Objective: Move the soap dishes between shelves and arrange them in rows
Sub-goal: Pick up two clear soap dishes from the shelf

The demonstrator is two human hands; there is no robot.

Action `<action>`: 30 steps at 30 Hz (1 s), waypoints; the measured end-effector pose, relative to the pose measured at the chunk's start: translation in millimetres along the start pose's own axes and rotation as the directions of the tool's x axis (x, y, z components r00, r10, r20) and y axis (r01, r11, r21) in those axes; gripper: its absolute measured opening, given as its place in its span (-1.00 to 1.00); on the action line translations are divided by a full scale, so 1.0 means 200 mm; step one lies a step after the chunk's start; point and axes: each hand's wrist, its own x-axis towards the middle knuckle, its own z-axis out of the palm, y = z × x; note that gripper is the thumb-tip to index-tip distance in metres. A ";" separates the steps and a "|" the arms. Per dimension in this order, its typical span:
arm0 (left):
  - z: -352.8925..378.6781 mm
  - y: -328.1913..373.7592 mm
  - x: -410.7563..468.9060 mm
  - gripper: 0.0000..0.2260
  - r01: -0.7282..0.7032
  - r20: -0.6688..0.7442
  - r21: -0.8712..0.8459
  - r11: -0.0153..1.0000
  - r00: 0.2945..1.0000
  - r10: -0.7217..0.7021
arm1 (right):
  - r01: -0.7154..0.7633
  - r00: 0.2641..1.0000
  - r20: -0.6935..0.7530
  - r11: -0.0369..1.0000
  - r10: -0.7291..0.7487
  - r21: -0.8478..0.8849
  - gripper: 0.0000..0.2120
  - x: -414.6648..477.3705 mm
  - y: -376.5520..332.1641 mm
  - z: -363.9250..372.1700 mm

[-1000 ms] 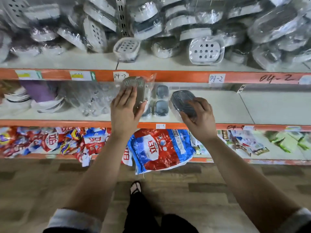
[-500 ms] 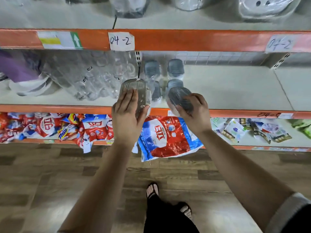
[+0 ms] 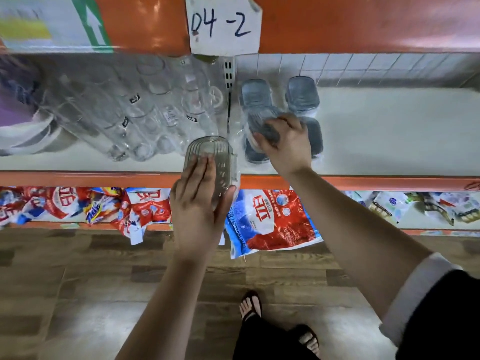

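since half a second ago your right hand [image 3: 285, 144] has gone from the front rail in over the cream middle shelf board [image 3: 389, 131], and its dark grey oval soap dish in clear wrap [image 3: 261, 123] now sits above the four dark grey soap dishes already lying there [image 3: 302, 93] in two short rows just right of the upright post. it hangs over the near left one; whether the two touch, i cannot tell. so this dish is close to its place, and you judge it goes down as a stack or a new spot in the row.

your left hand [image 3: 200, 203] has come up a little too. its clear ribbed oval soap dish in plastic film [image 3: 210, 157] now pokes over the shelf's front edge, beside the wrapped clear drinking glasses [image 3: 145, 113], and is not yet set down.

grip: your right fingers curl over the top of the grey dish with the thumb on its near edge, a closed hold. your left fingers lie nearly straight along the clear dish, thumb hooked round its right side, holding it upright.
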 end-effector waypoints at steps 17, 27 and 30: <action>0.20 0.28 0.05 -0.51 0.042 0.006 -0.052 0.998 0.999 -0.042 | 0.065 0.991 0.122 0.996 -0.057 -0.061 -0.52 -0.10 0.38 -0.26; 0.61 0.81 0.04 -0.49 -0.071 0.061 -0.137 0.988 0.995 0.080 | -0.102 0.977 0.169 0.979 0.131 -0.174 -0.62 -0.27 1.07 -0.59; 0.77 0.98 0.07 -0.49 -0.093 0.059 -0.148 0.985 0.993 0.103 | -0.115 0.971 0.182 0.973 0.153 -0.201 -0.63 -0.29 1.27 -0.69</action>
